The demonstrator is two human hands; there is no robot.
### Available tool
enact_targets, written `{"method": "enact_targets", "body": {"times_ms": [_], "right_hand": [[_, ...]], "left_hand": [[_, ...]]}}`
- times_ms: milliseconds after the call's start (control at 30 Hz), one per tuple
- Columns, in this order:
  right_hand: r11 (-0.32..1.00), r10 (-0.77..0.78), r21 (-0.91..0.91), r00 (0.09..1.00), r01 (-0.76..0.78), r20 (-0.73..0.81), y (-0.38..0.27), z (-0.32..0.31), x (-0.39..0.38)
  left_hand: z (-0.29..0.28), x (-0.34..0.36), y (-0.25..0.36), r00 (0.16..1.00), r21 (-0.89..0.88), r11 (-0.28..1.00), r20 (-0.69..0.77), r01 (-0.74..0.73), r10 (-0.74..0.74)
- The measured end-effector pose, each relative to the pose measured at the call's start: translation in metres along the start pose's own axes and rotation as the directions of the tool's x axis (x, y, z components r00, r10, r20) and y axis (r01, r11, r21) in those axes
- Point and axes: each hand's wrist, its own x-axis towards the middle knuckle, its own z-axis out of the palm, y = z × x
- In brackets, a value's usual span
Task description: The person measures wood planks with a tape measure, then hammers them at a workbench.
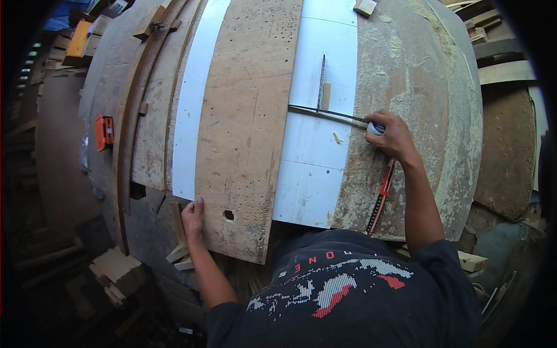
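My right hand (390, 134) is closed around a tape measure (375, 128) at the right edge of a white panel strip (310, 139). The dark tape blade (339, 115) runs out leftward across the strip to a long wooden board (246, 104). A thin metal rule (322, 75) lies beside a small wood piece (326, 95), touching the tape. My left hand (193, 219) grips the board's left edge near its front end; some fingers are hidden. A slim red-and-black tool (382, 197) lies below my right hand, partly behind the forearm.
A second white strip (196, 116) lies along the board's left side. Farther left are long timber strips (134, 98) and an orange case (104, 133). A wood block (364, 7) sits at the far edge. Stacked wood offcuts (116, 271) stand at lower left; sawdust covers the worktable (412, 75).
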Motion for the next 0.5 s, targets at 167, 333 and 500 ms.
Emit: {"method": "enact_targets", "body": {"times_ms": [167, 333, 500], "right_hand": [[1.000, -0.020, 0.001, 1.000, 0.020, 0.000, 0.004, 0.000, 0.002], [0.999, -0.036, -0.004, 0.999, 0.036, -0.007, 0.008, 0.001, 0.003], [0.999, -0.025, 0.019, 1.000, 0.025, 0.009, 0.005, 0.000, 0.001]], "left_hand": [[0.002, -0.002, 0.005, 1.000, -0.006, 1.000, 0.002, -0.002, 0.002], [0.004, -0.001, 0.005, 1.000, -0.021, 1.000, 0.009, 0.002, -0.002], [0.004, 0.002, -0.005, 0.997, 0.025, 0.997, -0.022, -0.071, 0.071]]}}
